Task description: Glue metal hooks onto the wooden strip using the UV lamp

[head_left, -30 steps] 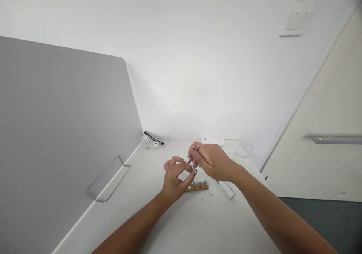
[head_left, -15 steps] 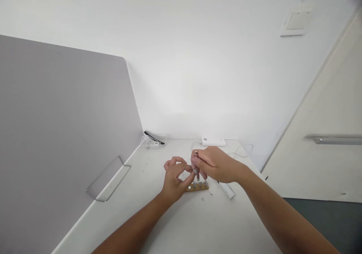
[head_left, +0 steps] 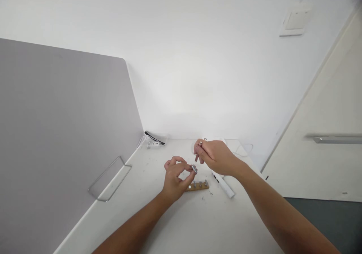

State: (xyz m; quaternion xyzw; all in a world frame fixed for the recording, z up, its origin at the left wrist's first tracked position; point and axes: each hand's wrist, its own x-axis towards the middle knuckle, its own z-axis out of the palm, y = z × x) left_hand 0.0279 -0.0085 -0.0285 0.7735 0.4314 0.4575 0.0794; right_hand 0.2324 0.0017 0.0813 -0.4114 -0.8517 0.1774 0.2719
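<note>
White table (head_left: 181,227), your right hand (head_left: 215,156), curled closed, your left hand (head_left: 175,176), pinched, wooden strip (head_left: 197,188) on the table, slim rod (head_left: 200,144) gripped in your right hand, small metal piece (head_left: 194,169) held between your left thumb and finger, near the strip

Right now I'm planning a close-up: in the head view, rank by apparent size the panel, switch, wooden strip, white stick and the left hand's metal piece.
1. Panel
2. Switch
3. Wooden strip and white stick: too alike to rank; the left hand overlaps the strip.
4. Metal piece
</note>
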